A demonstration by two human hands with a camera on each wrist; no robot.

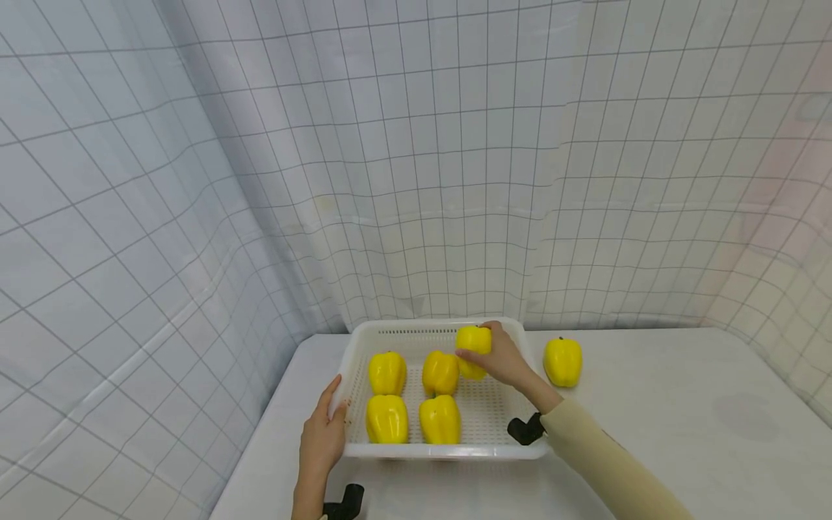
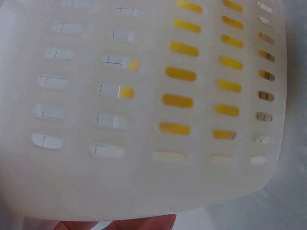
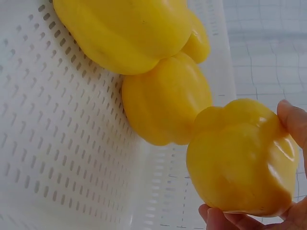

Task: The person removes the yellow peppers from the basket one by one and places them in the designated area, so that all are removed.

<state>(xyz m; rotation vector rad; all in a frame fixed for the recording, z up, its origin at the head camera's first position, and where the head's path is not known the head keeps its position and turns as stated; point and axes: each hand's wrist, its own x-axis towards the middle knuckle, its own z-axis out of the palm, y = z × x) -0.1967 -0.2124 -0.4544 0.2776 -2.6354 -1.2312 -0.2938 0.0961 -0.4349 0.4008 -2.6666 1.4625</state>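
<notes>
My right hand (image 1: 499,355) grips a yellow bell pepper (image 1: 474,339) over the back right part of a white plastic basket (image 1: 442,451). In the right wrist view, thumb and fingers pinch this held pepper (image 3: 242,160) from its sides. Several other yellow bell peppers (image 1: 388,419) stand in two rows inside the basket's left and middle. My left hand (image 1: 321,437) rests against the basket's left side, fingers fairly straight. Only a few left fingers (image 2: 139,224) show in the left wrist view, beyond the edge of the slotted wall (image 2: 72,182).
One more yellow bell pepper (image 1: 562,361) stands on the white table (image 1: 663,426), right of the basket. A white curtain with a dark grid (image 1: 422,180) hangs behind and along both sides. Black straps or mounts (image 1: 525,430) sit by both wrists.
</notes>
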